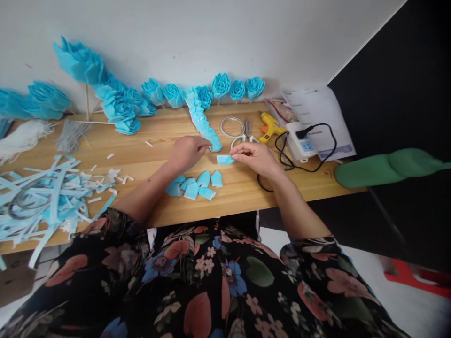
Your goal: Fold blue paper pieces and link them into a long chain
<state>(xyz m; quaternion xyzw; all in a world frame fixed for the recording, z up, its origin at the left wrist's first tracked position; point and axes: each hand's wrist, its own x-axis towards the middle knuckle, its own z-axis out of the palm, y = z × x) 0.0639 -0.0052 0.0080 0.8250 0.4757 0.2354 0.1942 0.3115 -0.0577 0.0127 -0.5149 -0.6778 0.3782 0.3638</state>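
Note:
My right hand [256, 157] pinches a small blue paper piece [224, 159] just above the wooden table [155, 131]. My left hand [188, 151] is closed, its fingertips on the near end of a long stack of blue paper squares [202, 119] that runs away toward the wall. Several folded blue paper petals [195, 186] lie on the table in front of me, just below both hands.
Finished blue paper roses [232, 88] line the wall, with bigger ones [116, 101] at left. Paper strip offcuts [49, 197] pile up on the left. Scissors [246, 134], a white ring [232, 126], a yellow glue gun [269, 126], a power strip [301, 143] with black cable and papers sit right.

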